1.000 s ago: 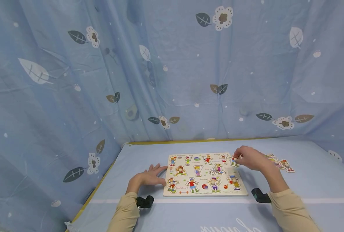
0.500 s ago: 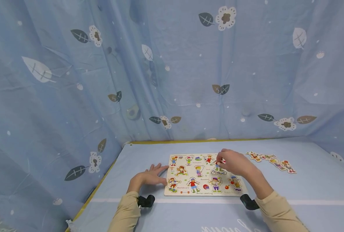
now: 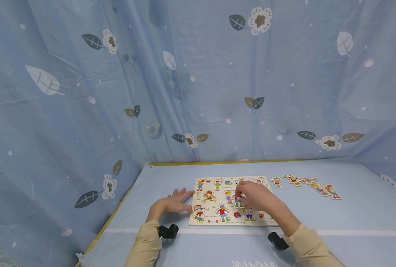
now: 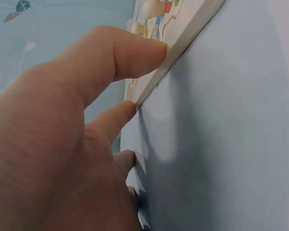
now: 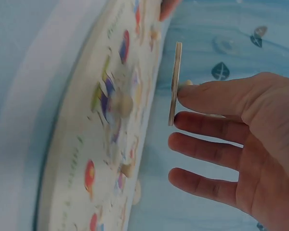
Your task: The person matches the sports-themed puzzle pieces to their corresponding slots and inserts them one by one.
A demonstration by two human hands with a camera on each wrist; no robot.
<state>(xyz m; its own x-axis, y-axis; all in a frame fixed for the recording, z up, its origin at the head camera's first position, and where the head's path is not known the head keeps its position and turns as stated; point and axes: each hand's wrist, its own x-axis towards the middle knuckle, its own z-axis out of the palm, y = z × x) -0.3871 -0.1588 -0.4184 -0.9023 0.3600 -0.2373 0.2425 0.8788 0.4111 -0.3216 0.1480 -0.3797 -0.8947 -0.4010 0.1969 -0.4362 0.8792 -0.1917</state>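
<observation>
My right hand pinches a flat wooden puzzle piece by its knob, thumb and index finger together. The piece shows a figure in a red top and stands edge-on in the right wrist view, apart from the puzzle board below. In the head view it overlaps the board's middle, beside the golfer piece. My left hand lies at the board's left side, fingers spread, with thumb and index fingertip touching the board's edge. The right hand and forearm hide part of the board's right side.
Right of the board, several loose puzzle pieces lie on the blue tablecloth, among them a single figure nearest the board and a red-topped one farthest right. A blue patterned curtain hangs behind the table.
My right hand has moved left from the board's right edge to over its middle, carrying the puzzle piece. Loose pieces it covered now show. My left hand has stayed at the board's left edge.
</observation>
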